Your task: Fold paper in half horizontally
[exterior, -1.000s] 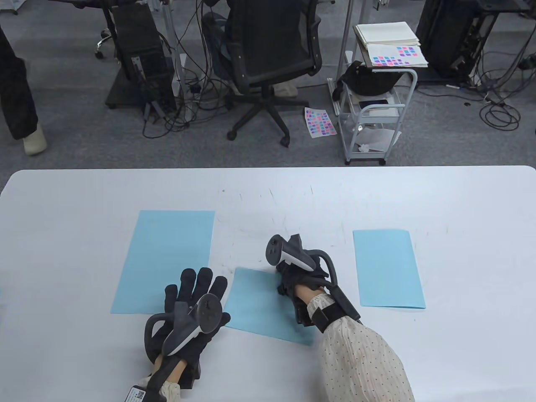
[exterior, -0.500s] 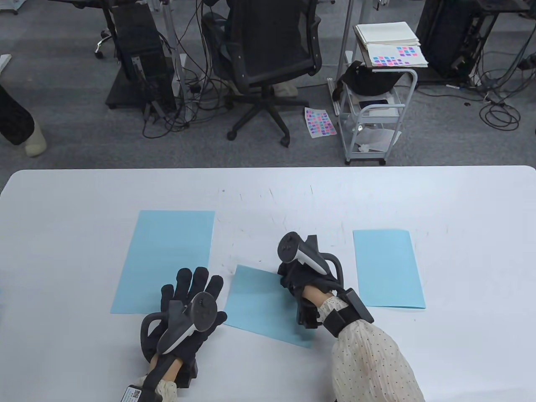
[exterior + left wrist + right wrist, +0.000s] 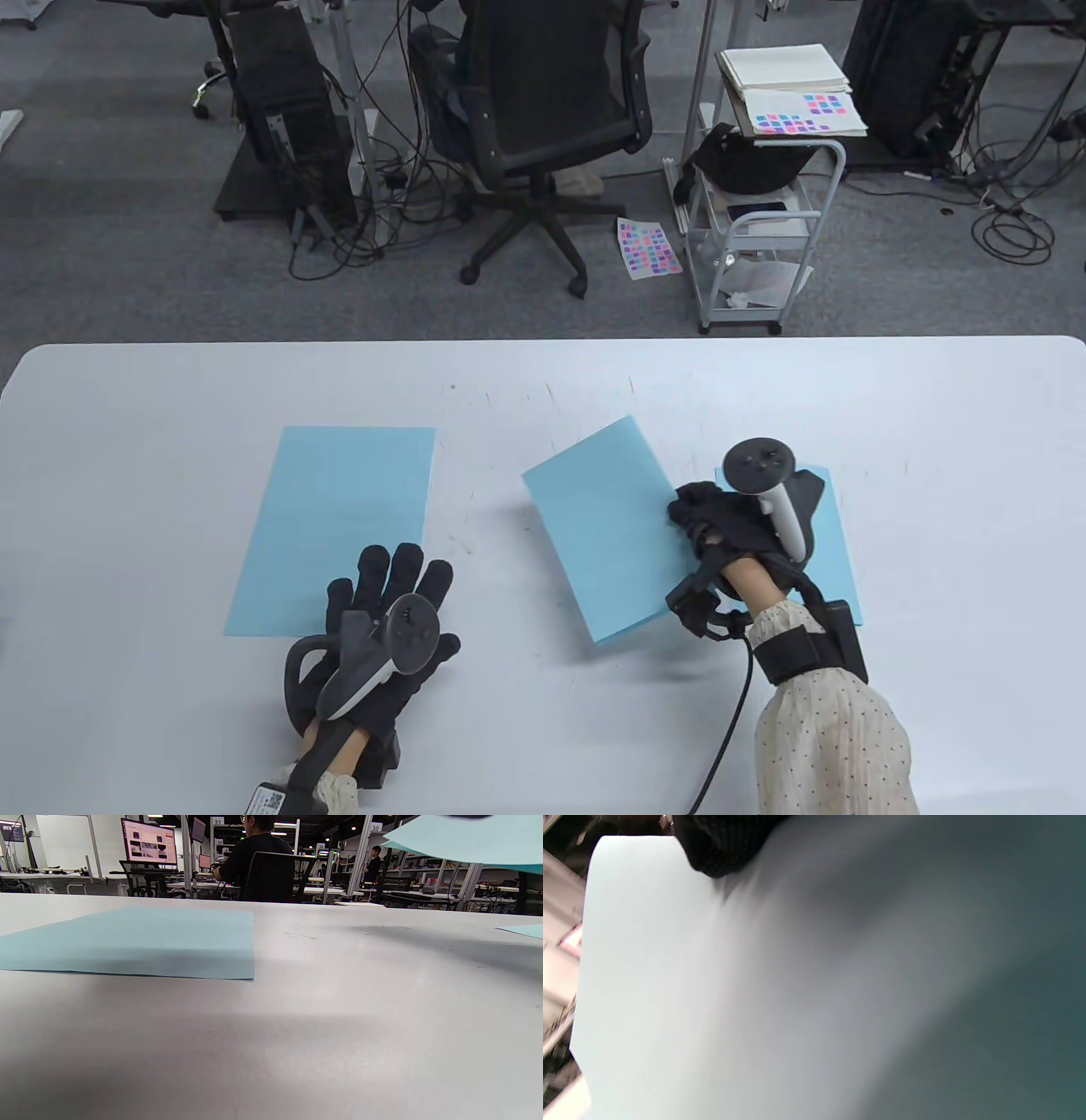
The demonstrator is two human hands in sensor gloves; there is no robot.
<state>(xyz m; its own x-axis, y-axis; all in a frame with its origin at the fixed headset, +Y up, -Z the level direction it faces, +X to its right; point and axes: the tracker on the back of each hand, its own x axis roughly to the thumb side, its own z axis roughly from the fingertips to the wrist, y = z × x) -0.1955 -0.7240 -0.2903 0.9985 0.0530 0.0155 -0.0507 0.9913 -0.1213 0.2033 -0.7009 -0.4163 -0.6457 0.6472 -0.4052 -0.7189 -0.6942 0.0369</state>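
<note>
A folded light-blue paper [image 3: 598,526] hangs lifted above the table's middle, and my right hand [image 3: 717,522] pinches its right edge. In the right wrist view that paper [image 3: 755,984] fills the frame, with a black glove finger [image 3: 721,844] on it at the top. In the left wrist view the held paper [image 3: 466,838] floats at the top right. My left hand [image 3: 386,598] rests flat on the table with fingers spread, its fingertips on the near edge of a flat unfolded blue sheet [image 3: 339,518]. That flat sheet [image 3: 140,942] lies left in the left wrist view.
Another folded blue paper [image 3: 836,552] lies at the right, partly under my right hand. The white table [image 3: 127,475] ends at a far edge; beyond stand an office chair [image 3: 543,119] and a small cart [image 3: 755,238]. A cable [image 3: 730,730] trails from my right wrist.
My right hand has lifted the folded paper off the table and carried it right and farther away, turning it. The left hand has stayed put. A person's leg left the view's left edge.
</note>
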